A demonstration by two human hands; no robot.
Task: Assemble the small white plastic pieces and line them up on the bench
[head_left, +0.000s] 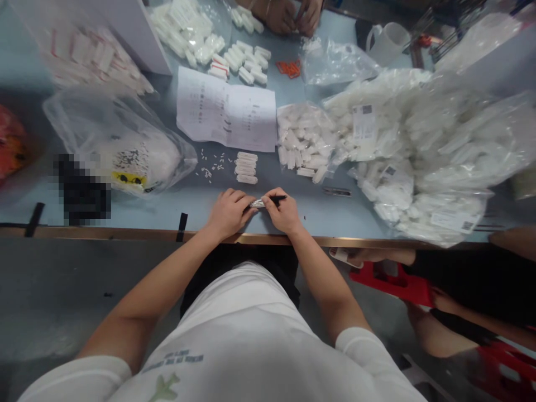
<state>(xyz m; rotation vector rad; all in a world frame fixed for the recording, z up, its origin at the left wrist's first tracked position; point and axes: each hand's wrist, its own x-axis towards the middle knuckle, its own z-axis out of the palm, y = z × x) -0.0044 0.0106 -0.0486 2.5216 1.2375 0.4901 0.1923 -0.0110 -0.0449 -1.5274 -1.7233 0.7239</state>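
My left hand (230, 213) is closed, its thumb and fingers pinching one end of a small, long white plastic piece (257, 204) just above the table's front edge. Facing it, my right hand (282, 213) is closed round a slim black tool (278, 197), whose kind I cannot make out, with the fingertips at the piece's other end. Just beyond my hands lies a neat row of similar white pieces (247, 167). Tiny white parts (206, 173) are scattered left of that row. What my fingers cover on the held piece is hidden.
A printed sheet (226, 111) lies behind the row. Bags of white pieces (307, 137) crowd the right, near small metal snips (336, 192). To the left is a clear bag (167, 162). Across the table are another person's hands (293, 17) and orange parts (288, 68).
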